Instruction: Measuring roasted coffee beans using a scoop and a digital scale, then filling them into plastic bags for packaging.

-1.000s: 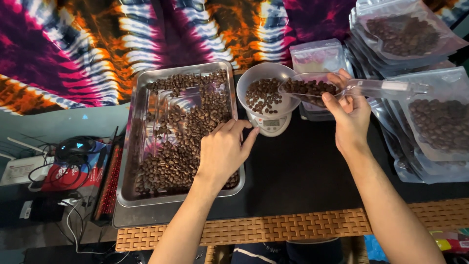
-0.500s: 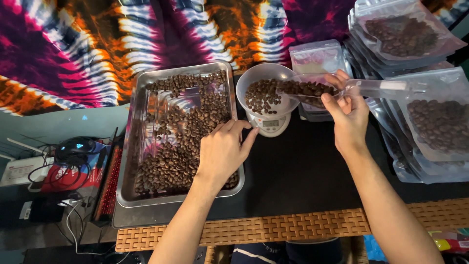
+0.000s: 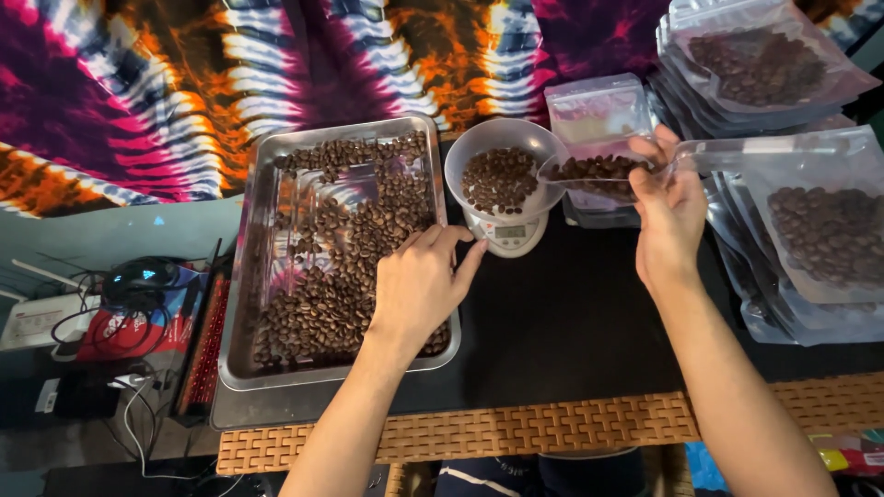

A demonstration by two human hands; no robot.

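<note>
Fingers (image 3: 656,170) of right hand (image 3: 670,216) pinched a loaded scoop (image 3: 599,171) at the bowl (image 3: 502,166); a tilt could spill coffee beans (image 3: 594,167); left hand (image 3: 419,285) curled loosely

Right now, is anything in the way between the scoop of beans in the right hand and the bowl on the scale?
Nothing visible. The right hand holds the clear scoop with its lip at the rim of the bowl. The left hand rests lower, over the tray.
</note>
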